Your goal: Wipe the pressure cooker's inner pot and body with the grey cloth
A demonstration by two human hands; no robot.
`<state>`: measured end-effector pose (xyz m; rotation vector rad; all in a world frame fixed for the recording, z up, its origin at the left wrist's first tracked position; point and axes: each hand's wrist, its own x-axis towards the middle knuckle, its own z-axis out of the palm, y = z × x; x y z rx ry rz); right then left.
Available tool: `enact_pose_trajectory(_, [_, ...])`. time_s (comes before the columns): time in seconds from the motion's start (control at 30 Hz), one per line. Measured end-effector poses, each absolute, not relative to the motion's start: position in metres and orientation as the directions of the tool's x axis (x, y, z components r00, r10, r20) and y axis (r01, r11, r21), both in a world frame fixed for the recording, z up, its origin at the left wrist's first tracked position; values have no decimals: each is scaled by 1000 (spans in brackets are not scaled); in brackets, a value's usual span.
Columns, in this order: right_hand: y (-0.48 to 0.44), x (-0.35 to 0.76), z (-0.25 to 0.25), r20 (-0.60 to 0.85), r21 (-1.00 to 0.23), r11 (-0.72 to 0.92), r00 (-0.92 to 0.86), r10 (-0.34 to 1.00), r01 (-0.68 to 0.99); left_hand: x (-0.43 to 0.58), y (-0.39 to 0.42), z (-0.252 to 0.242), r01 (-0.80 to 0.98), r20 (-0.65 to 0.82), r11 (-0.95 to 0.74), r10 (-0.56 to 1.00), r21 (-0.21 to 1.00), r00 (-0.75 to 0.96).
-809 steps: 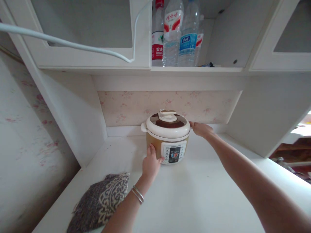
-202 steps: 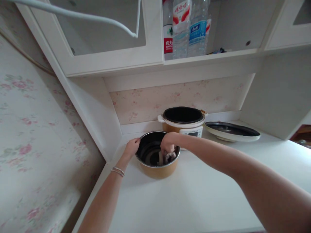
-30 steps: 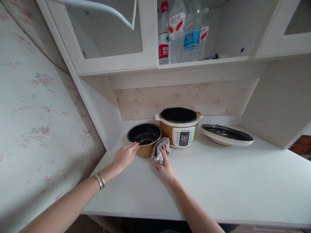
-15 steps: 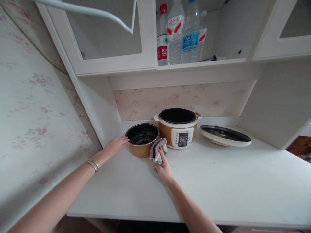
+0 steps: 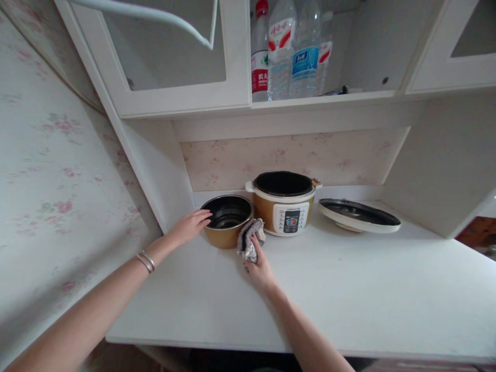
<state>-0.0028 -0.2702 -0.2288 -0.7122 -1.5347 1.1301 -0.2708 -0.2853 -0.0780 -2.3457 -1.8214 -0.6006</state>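
Observation:
A gold inner pot [image 5: 223, 238] with a dark, shiny inside sits upright on the white counter. My left hand [image 5: 189, 227] is at its left rim, fingertips hooked over the edge and the thumb hidden. In my right hand [image 5: 260, 268] is a bunched grey-and-white patterned cloth [image 5: 250, 242], pressed against the pot's right outer side. Just behind and to the right stands the gold-and-white cooker body [image 5: 264, 211], its black cavity uncovered and its control panel facing me. Further right, the cooker lid [image 5: 360, 225] lies with its dark inner face up.
White counter [image 5: 349, 294] runs across the front, with a side panel [image 5: 445, 170] at right. Overhead is a cabinet whose shelf holds several plastic bottles [image 5: 279, 57]. A glazed cabinet door [image 5: 186, 101] and a white curved rod [image 5: 155, 18] hang at upper left, beside the flowered wall [image 5: 50, 181].
My left fingers have slid rightward and now reach over the pot's rim. The pot and the cloth have shifted very slightly left; the cooker body and lid stay put.

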Motion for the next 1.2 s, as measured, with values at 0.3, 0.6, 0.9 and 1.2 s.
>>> enact_pose_trajectory(0.3, [-271,-6,-229,379,-925,360,-263,887,-118,-282,-289,-87,970,227,-243,946,17,233])
enact_pose_trajectory(0.6, [-271,-5,-230,334,-942,309,-264,905,-132,-219,-311,-90,949,363,-267,912,168,192])
enact_pose_trajectory(0.9, [-272,-5,-226,316,-948,291,-273,909,-130,-288,-288,-83,976,290,-184,946,115,144])
enact_pose_trajectory(1.2, [-270,-6,-230,327,-945,312,-236,915,-98,-238,-312,-100,994,367,-108,925,9,98])
